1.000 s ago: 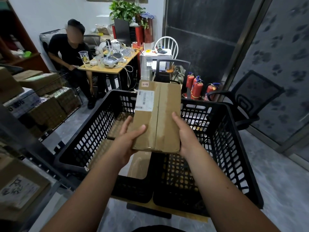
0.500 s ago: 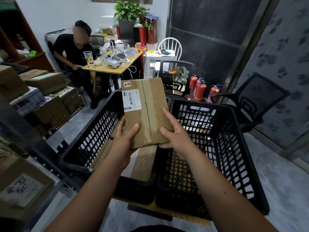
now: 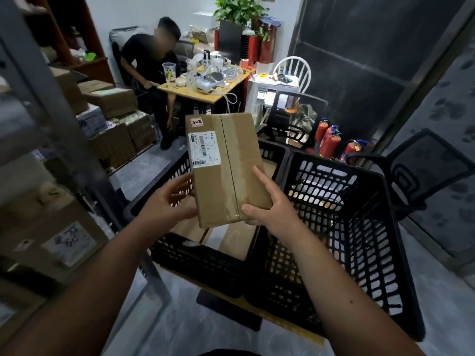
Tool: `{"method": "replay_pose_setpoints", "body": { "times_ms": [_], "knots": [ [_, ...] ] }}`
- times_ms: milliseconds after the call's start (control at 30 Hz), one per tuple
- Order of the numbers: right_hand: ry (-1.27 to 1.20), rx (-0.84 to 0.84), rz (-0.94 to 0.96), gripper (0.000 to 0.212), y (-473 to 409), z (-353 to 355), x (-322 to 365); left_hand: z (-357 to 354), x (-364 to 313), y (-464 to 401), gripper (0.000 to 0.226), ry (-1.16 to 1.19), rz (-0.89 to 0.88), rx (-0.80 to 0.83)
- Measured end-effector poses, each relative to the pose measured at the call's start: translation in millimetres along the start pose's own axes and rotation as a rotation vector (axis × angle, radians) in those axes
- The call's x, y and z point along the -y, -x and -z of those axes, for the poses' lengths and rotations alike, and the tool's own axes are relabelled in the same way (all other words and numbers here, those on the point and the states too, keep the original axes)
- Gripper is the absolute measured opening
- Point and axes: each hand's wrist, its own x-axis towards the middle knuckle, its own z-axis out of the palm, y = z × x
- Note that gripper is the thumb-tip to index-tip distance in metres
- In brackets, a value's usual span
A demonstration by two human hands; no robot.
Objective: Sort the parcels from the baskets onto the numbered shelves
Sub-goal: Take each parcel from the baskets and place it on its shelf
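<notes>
I hold a flat brown cardboard parcel [image 3: 226, 168] upright above two black plastic baskets. It has a white shipping label and a small sticker reading 2-2 at its top left. My right hand [image 3: 267, 204] grips its lower right corner, thumb under the bottom edge. My left hand [image 3: 172, 199] sits at its lower left edge with fingers behind it. The left basket [image 3: 200, 260] has more brown parcels lying in it. The right basket [image 3: 359, 227] looks empty inside. A metal shelf [image 3: 59, 140] with boxes stands at my left, blurred.
A person in black sits at a cluttered yellow table [image 3: 205, 91] behind the baskets. Stacked cartons [image 3: 113, 124] fill a wire rack at left. Three red fire extinguishers [image 3: 331, 142] and a black office chair [image 3: 424, 173] stand to the right. Grey floor shows in front.
The parcel has tilted and shifted left with my view turning toward the shelf. My left thumb has come off the parcel's front; the hand now sits at its edge.
</notes>
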Motion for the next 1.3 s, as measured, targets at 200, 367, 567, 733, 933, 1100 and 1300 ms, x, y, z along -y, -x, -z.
{"method": "replay_pose_setpoints", "body": {
  "times_ms": [200, 367, 567, 733, 933, 1100, 1300],
  "knots": [
    [0.056, 0.14, 0.018, 0.085, 7, -40, -1, 22, 22, 54, 0.083, -0.104, -0.023, -0.241],
    [0.148, 0.29, 0.066, 0.086, 12, -76, -4, 36, 39, 110, 0.075, -0.139, -0.016, -0.461],
    [0.219, 0.518, 0.129, 0.085, 10, -105, -2, 34, 45, 167, 0.076, -0.13, 0.096, -0.728],
    [0.231, 0.689, 0.167, 0.081, 16, -113, -1, 3, 38, 211, 0.07, -0.203, 0.161, -0.928],
    [0.146, 0.881, 0.177, 0.077, 45, -121, -25, -50, 38, 271, 0.072, -0.276, 0.235, -1.144],
    [0.191, 1.044, 0.193, 0.079, 77, -129, -36, -92, 45, 319, 0.071, -0.352, 0.364, -1.297],
    [0.174, 1.166, 0.194, 0.08, 117, -138, -41, -124, 46, 368, 0.073, -0.38, 0.51, -1.423]
  ]
}}
